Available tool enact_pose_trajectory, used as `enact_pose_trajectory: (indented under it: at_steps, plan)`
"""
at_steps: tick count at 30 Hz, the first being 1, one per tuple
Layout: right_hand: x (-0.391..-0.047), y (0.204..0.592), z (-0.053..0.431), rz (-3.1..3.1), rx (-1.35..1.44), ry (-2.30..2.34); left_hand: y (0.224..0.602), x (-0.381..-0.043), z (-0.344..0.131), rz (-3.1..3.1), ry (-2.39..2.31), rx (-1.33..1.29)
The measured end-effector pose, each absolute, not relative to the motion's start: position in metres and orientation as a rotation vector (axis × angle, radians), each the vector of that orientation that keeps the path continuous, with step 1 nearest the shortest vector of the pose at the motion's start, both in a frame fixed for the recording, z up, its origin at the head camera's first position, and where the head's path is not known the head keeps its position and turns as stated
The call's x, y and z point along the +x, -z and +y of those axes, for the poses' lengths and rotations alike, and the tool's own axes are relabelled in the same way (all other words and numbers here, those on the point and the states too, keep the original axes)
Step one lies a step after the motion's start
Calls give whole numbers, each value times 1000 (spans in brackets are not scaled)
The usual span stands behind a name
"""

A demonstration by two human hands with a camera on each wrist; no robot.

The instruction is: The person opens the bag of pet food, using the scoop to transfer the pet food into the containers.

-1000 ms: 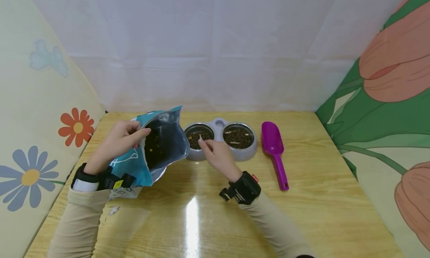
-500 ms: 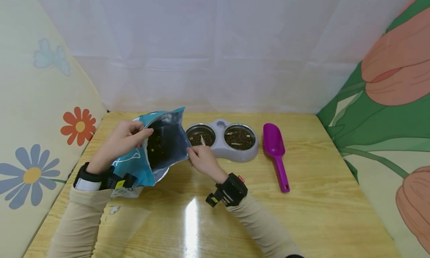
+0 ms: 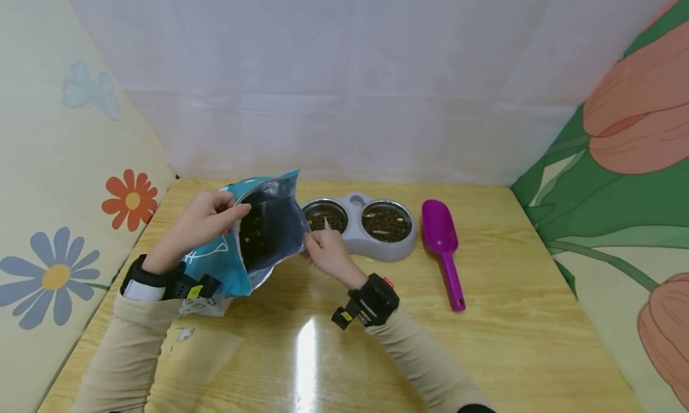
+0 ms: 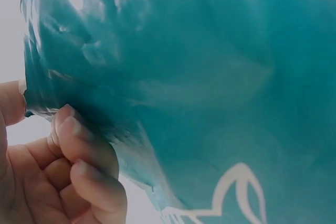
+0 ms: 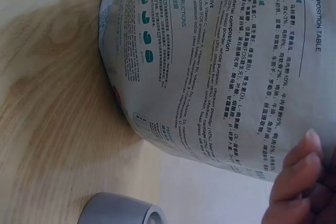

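Note:
A teal pet food bag [image 3: 231,272] stands at the left of the table with its silver-lined mouth spread wide. Brown kibble with yellow bits shows inside. My left hand [image 3: 207,220] pinches the near-left rim between thumb and fingers. On the opposite rim, my right hand [image 3: 331,256] pinches the bag's edge, just in front of a grey double pet bowl [image 3: 387,254]. Both steel bowls contain brown kibble with pale pieces; a slender pale piece [image 3: 326,223] sticks up in the left one. The right wrist view shows the bag's printed white panel [image 5: 210,77] beside my right fingers [image 5: 296,177].
A purple scoop [image 3: 440,233] lies on the wooden table [image 3: 517,317] to the right of the bowls. White sheeting [image 3: 344,102] closes off the back, and painted panels flank both sides. A small pale scrap mark [image 3: 185,334] shows near my left sleeve.
My right hand has left the left bowl, where it held the slender pale piece, and moved left to pinch the bag's rim. That piece now rests in the kibble. My left hand keeps its hold.

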State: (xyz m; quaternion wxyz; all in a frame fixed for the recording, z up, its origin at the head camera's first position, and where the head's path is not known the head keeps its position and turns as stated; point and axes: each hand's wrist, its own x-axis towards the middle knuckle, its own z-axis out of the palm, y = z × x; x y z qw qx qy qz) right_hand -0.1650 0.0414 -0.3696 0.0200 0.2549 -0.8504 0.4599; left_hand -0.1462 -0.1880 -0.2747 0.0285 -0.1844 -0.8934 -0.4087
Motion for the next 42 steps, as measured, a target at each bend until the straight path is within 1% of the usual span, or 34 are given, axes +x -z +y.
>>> enact_pose_trajectory:
  at_steps: [15,22,28,31,42]
  plan:
    - [-177,353,54,-2545,824,-1522,266,-148,-186,-2703,1244,-604]
    - [-181,343,55,-2471,754,-1632,261,-150,-187,-2666,1229,-603]
    - [-187,331,55,-2432,740,-1631,251,-150,-190,-2714,1160,-561]
    - [-190,325,54,-2446,756,-1633,250,-151,-192,-2723,1130,-535]
    - [-203,303,41,-2456,900,-1567,249,-153,-204,-2671,1266,-450]
